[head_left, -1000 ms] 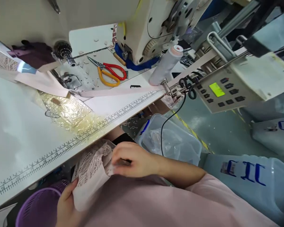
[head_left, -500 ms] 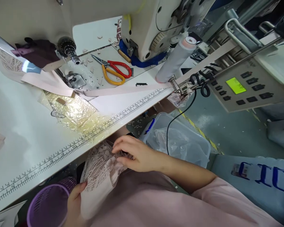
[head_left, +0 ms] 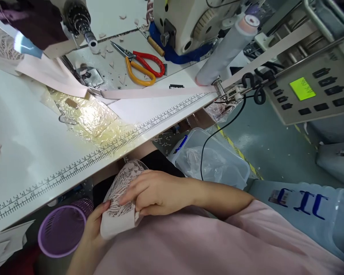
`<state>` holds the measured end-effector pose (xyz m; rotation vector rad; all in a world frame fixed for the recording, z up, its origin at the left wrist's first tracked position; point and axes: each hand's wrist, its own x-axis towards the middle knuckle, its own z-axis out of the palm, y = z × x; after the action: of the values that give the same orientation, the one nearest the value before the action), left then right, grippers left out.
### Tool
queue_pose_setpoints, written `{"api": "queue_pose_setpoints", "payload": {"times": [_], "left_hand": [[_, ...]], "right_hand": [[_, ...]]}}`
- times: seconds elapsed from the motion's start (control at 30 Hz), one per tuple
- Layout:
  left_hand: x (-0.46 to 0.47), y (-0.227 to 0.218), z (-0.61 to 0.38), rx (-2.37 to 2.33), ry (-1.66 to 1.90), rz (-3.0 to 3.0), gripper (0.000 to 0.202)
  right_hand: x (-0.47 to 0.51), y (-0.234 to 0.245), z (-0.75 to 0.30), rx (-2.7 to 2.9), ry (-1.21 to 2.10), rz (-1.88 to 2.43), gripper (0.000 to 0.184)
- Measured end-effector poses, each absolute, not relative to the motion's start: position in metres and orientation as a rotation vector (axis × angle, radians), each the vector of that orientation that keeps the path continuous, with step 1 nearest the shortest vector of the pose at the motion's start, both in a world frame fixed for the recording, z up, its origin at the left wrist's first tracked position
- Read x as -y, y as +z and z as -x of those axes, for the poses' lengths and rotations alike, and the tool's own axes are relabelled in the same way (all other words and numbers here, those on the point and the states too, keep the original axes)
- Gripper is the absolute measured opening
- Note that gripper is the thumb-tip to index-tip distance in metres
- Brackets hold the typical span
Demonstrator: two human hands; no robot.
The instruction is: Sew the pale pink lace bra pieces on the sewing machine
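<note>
Over my lap, just below the table's front edge, is a pale pink lace garment piece (head_left: 119, 190) with a smooth band along its lower side. My left hand (head_left: 94, 224) grips its left end, the thumb pressed on top of the lace. My right hand (head_left: 162, 193) lies over the other side, fingers bent across the lace and thumb at the band's edge. Part of the piece is hidden beneath that hand. On the sewing table, a pale elastic strip (head_left: 157, 93) runs through a metal guide to more lace near the sewing machine's needle area.
Red-and-yellow scissors (head_left: 140, 65) and a wooden-handled tool (head_left: 155, 46) lie on the machine bed. A thread cone (head_left: 226, 51) stands near the control panel (head_left: 312, 88). A purple basket (head_left: 63, 233), a clear plastic bin (head_left: 212, 156) and a hanging black cable (head_left: 215, 133) are nearby.
My right hand has moved left and down onto the lace, its fingers now closed over it. The piece, bunched before, is now folded flatter and more compact. The view has shifted.
</note>
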<state>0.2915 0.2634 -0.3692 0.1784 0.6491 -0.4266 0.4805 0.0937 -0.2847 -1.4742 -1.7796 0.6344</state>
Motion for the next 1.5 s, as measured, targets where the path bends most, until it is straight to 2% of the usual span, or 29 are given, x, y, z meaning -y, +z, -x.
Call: {"api": "queue_pose_setpoints", "payload": {"times": [0.17, 0.3, 0.37, 0.43, 0.5, 0.57, 0.63, 0.73, 0.9, 1.23, 1.33, 1.5], "left_hand": [[-0.257, -0.366, -0.301, -0.881, -0.444, -0.372, 0.018], [-0.256, -0.356, -0.309, -0.950, -0.335, -0.829, 0.041], [-0.259, -0.347, -0.306, -0.935, -0.135, -1.283, 0.043], [-0.262, -0.333, -0.301, -0.752, 0.080, -1.784, 0.037], [-0.261, -0.317, -0.298, -0.357, 0.244, -2.174, 0.033], [-0.257, -0.304, -0.301, 0.005, 0.381, -2.423, 0.028], [-0.252, -0.296, -0.309, 0.161, 0.485, -2.562, 0.020], [-0.247, -0.294, -0.321, 0.178, 0.491, -2.610, 0.014], [-0.250, -0.299, -0.322, 0.150, 0.465, -2.550, 0.007], [-0.257, -0.304, -0.312, -0.061, 0.511, -2.450, 0.006], [-0.257, -0.308, -0.309, -0.115, 0.504, -2.386, 0.008], [-0.258, -0.307, -0.306, -0.264, 0.527, -2.335, 0.008]], "right_hand": [[-0.100, -0.288, -0.475, 1.612, 0.703, 1.413, 0.015], [-0.105, -0.287, -0.472, 1.598, 0.749, 1.491, 0.023], [-0.106, -0.287, -0.472, 1.602, 0.771, 1.545, 0.027], [-0.108, -0.286, -0.470, 1.606, 0.802, 1.586, 0.027], [-0.111, -0.286, -0.469, 1.610, 0.841, 1.618, 0.025], [-0.114, -0.286, -0.467, 1.603, 0.885, 1.660, 0.019], [-0.117, -0.285, -0.465, 1.588, 0.925, 1.712, 0.012], [-0.118, -0.282, -0.465, 1.616, 0.973, 1.748, 0.008], [-0.118, -0.276, -0.466, 1.763, 0.974, 1.772, 0.018], [-0.098, -0.269, -0.475, 1.846, 1.035, 2.286, 0.021], [-0.087, -0.266, -0.482, 1.774, 1.022, 2.294, 0.026], [-0.070, -0.271, -0.481, 1.746, 0.811, 2.131, 0.031]]}}
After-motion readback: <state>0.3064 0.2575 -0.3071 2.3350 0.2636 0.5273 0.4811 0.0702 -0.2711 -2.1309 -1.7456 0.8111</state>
